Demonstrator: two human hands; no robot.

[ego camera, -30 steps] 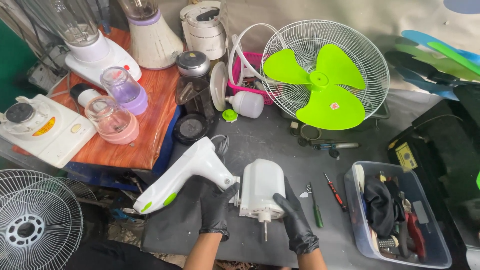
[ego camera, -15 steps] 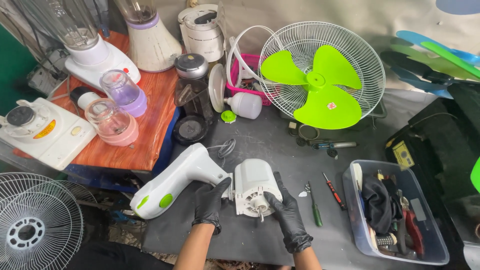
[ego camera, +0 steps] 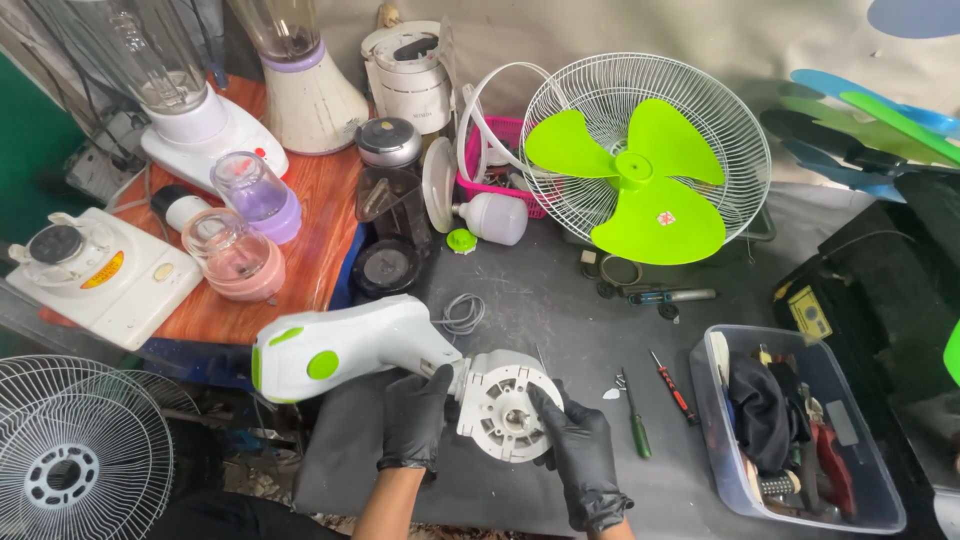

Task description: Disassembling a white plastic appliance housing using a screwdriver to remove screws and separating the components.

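Lower centre of frame: left hand (ego camera: 415, 420) and right hand (ego camera: 580, 455), both in black gloves, fingers curled around a white fan motor (ego camera: 507, 405), gripping it from either side above the grey table (ego camera: 540, 300). White stand neck (ego camera: 345, 348) with green button joins the motor at left. Right: two screwdrivers (ego camera: 655, 405), clear tool box (ego camera: 795, 430). Upper centre: green fan blade (ego camera: 640, 175) in wire guard. Upper left: blenders (ego camera: 190, 110) on a wooden top
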